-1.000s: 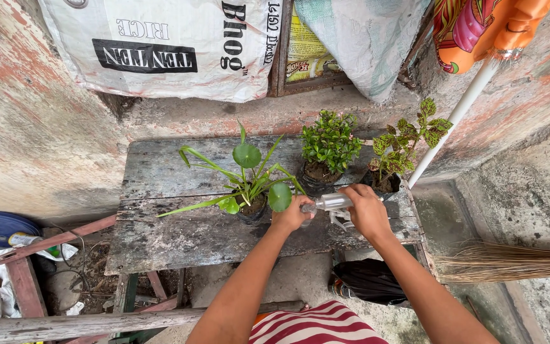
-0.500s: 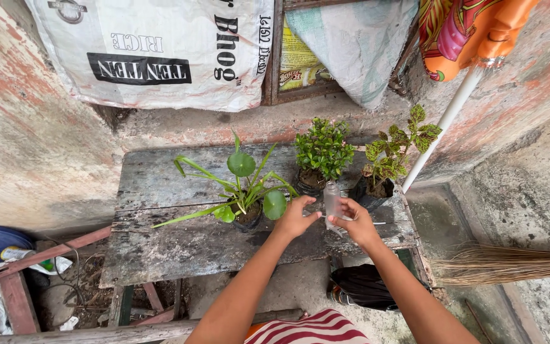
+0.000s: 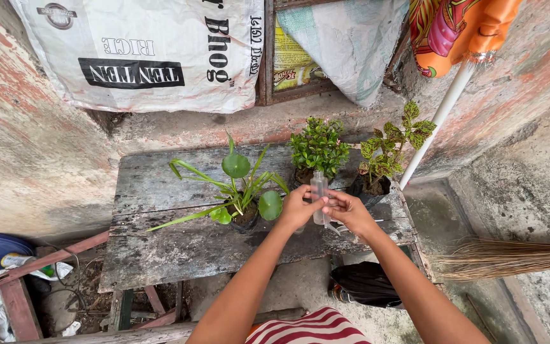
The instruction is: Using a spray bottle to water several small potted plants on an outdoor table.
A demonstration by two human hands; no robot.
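- Head view: both your hands meet at a small clear bottle (image 3: pixel 318 188), just above the front part of the old wooden worktop (image 3: pixel 160 245).
- Your left hand (image 3: pixel 297 209) is wrapped on the bottle from the left. The bottle stands up straight.
- Your right hand (image 3: pixel 349 214) has its fingers (image 3: pixel 331 200) on the low part of the bottle. They pinch it lightly and are not spread wide.
- A thin pale bit (image 3: pixel 333 227) pokes out under your right hand. It is too small to tell what it is.
- The step in hand looks like fitting or twisting something on the bottle with both hands.
- Three plants sit right behind it: a round-leaf plant (image 3: pixel 243 185) on the left, a bushy plant (image 3: pixel 316 146) in the middle and a spotty plant (image 3: pixel 389 148) on the right.
- The bottle is very near the bushy plant's pot, so any move here calls for a firm hold and small, slow turns.
- A broom (image 3: pixel 510 258) lies to the right, and a white sack (image 3: pixel 141 57) hangs on the wall.
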